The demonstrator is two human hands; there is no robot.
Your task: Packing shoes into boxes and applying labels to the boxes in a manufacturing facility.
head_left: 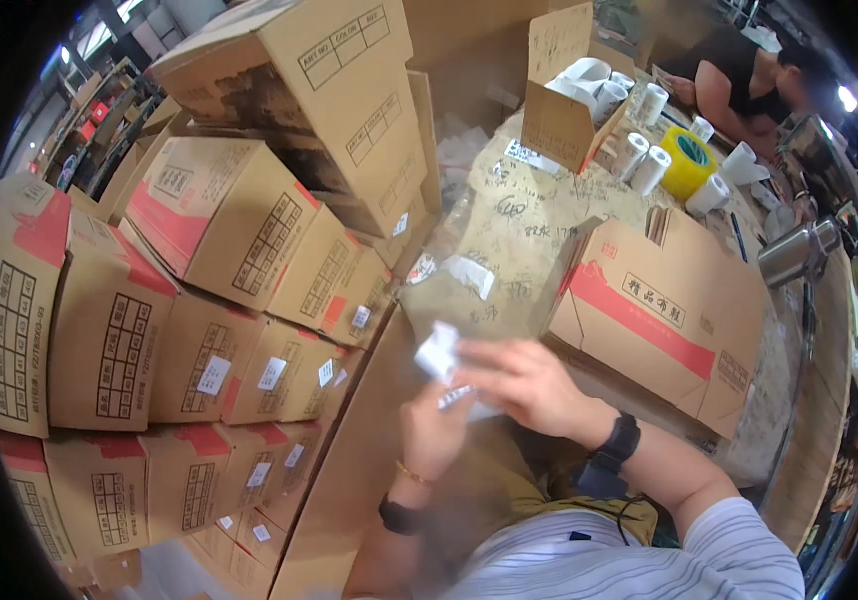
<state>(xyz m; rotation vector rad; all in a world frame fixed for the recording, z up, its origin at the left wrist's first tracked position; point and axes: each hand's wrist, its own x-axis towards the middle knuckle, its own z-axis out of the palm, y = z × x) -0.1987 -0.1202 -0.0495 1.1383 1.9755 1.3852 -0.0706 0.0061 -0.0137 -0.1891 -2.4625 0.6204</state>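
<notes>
My left hand (433, 432) is closed on a white paper label (438, 352), which sticks up past the fingertips and is blurred by motion. A second white strip with dark print (456, 398) lies by the left thumb. From the right, my right hand (524, 382) reaches across with its fingers pressed together against the labels; their tips are smeared. Both hands are over the near edge of the worktable (509, 310), just in front of my body. Right of them lies a stack of flattened brown cartons (639, 310) with a red band.
Brown shoe boxes (211, 375), several bearing white labels, are stacked at the left under a large carton (334, 110). Farther back are an open box (559, 125) of label rolls, loose white rolls (652, 170), yellow tape (687, 160), a metal flask (799, 252) and another person (739, 85).
</notes>
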